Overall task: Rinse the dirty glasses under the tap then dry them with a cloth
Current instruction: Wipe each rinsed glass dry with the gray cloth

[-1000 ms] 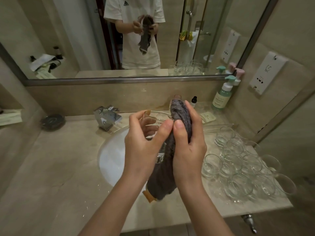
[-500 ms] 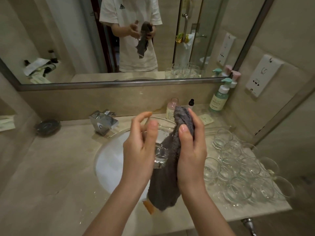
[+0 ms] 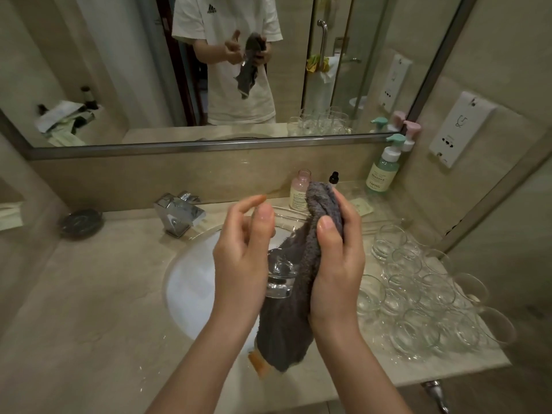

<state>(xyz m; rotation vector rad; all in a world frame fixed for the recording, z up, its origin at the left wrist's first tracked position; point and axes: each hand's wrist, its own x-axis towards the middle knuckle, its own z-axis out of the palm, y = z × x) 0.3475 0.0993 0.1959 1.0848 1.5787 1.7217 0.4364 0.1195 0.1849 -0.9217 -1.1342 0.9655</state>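
Beige marble surface (image 3: 89, 294) wraps a white basin (image 3: 191, 288), chrome tap (image 3: 179, 212) at its back edge, wide mirror (image 3: 119, 70) above. Over the basin, both hands are busy. Left hand (image 3: 242, 264) holds a clear glass (image 3: 279, 279) from the left side, its thick base pointing down toward the camera; the thumb rides up along the glass while the index finger lifts free, so those fingers are curled around the glass rather than clamped hard. Right hand (image 3: 337, 264) clenches a grey cloth (image 3: 298, 294), fingers wrapped over its bunched top, thumb pressing the fabric in against the glass. Cloth hangs down below both wrists, an orange tag at its lower edge.

Glass rim sits buried behind the left palm and the cloth, so whether the fabric goes inside is hard to tell. Forearms run off the bottom edge.

On the right, a crowd of empty tumblers (image 3: 424, 297) stands packed rim to rim on the surface, wet patches glinting beneath. Behind them, a green pump bottle (image 3: 383, 170), a pink bottle (image 3: 300, 189) and a small dropper bottle (image 3: 333, 177) stand along the wall.
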